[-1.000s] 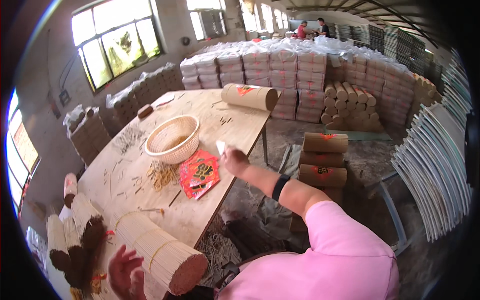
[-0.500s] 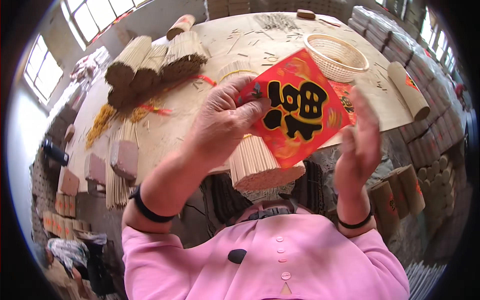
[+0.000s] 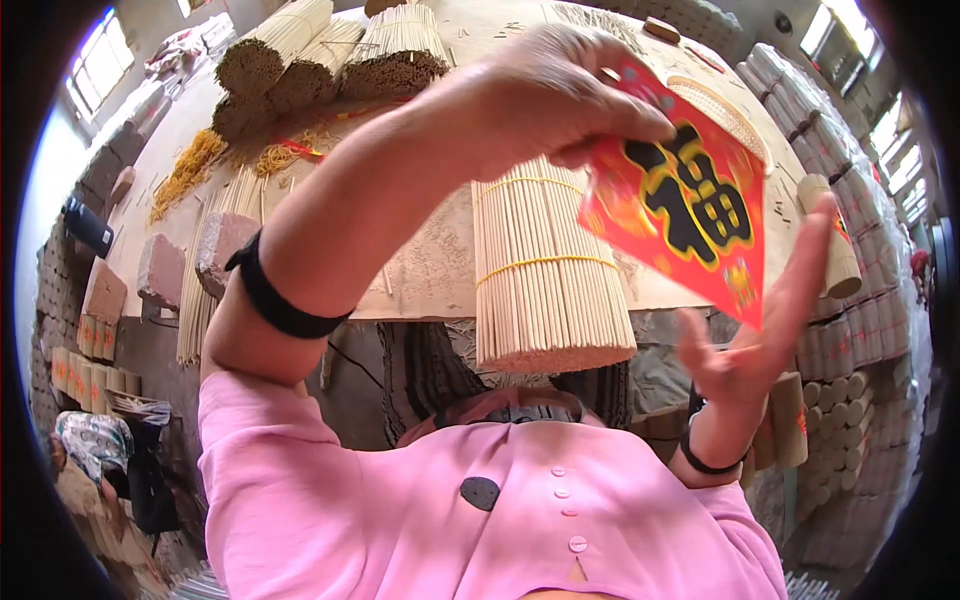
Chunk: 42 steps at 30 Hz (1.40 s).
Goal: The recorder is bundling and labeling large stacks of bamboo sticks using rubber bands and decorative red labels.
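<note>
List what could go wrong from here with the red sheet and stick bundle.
1. The red square paper sheet with black-and-gold print is pinched only along its upper left part by the left hand, and the right hand is open; it could flap, crease or slip.
2. The round bundle of thin pale sticks juts past the near edge of the pale wooden table; a knock might shift it.
</note>
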Available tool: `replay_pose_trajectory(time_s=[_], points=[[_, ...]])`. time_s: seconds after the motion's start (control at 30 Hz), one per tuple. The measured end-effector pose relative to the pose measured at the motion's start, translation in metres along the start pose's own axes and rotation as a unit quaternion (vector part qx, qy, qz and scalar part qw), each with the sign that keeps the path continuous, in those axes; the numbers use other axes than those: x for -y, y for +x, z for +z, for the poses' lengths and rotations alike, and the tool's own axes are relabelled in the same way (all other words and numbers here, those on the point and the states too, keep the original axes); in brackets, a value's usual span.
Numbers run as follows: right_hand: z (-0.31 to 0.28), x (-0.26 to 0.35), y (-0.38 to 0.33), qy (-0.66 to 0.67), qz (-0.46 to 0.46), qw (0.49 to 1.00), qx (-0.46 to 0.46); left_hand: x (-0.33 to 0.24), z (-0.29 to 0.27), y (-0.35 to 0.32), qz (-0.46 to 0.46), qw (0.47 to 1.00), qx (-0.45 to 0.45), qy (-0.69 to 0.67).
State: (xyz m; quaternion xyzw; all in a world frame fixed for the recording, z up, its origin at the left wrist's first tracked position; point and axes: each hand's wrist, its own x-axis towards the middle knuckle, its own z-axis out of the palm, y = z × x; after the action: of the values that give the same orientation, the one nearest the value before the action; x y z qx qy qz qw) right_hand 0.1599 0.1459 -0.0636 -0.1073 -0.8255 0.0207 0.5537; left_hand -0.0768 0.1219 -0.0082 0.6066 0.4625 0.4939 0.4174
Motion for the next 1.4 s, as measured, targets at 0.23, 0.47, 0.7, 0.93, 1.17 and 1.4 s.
replay_pose_trajectory(time_s=[0.23,0.47,0.7,0.93,1.17,1.4], points=[[0.042,-0.04,-0.005,-0.067,-0.01,0.995,-0.074,0.045,-0.027,0.01,0.073,0.917,-0.107,0.377],[0.044,-0.053,-0.029,0.234,0.22,0.917,0.235,0.062,-0.013,0.021,0.14,0.752,0.058,0.641],[0.03,-0.064,-0.023,0.364,0.186,0.866,0.287,0.06,-0.029,0.046,0.171,0.754,0.04,0.633],[0.032,-0.051,0.014,0.359,0.067,0.857,0.363,0.006,-0.02,0.063,-0.114,0.97,0.047,0.21],[0.053,-0.058,0.018,0.471,0.057,0.805,0.355,0.039,-0.006,0.045,-0.099,0.896,0.068,0.428],[0.047,-0.043,0.008,0.095,0.061,0.923,0.368,0.049,-0.017,0.044,-0.074,0.907,0.029,0.415]])
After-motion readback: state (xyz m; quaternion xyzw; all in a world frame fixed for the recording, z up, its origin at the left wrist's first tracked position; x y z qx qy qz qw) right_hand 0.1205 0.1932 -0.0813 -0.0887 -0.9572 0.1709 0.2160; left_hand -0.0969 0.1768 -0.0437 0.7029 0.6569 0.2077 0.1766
